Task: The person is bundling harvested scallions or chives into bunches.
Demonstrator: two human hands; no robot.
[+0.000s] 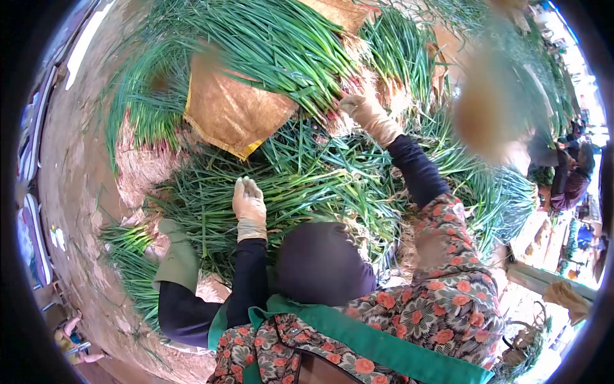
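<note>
The right hand (372,120), in a pale glove, touches the reddish stalk bases of a large bunch of long green onions (275,41) at upper centre of the frame; whether it pinches any stalks cannot be told. The left hand (249,203), similarly gloved, is open at centre-left, palm bare and fingers slightly curled, near a loose green-leaf pile (313,185).

Caution: lifting by a few outer stalks may split the bunch, since no tie is visible. Leaves may snag in the pile below, or the brown, yellow-edged cloth sheet (236,109) under the leaves may drag along.

Orientation: roots point right and slightly down; leaf tips point upper left. The long axis runs diagonally between them.
</note>
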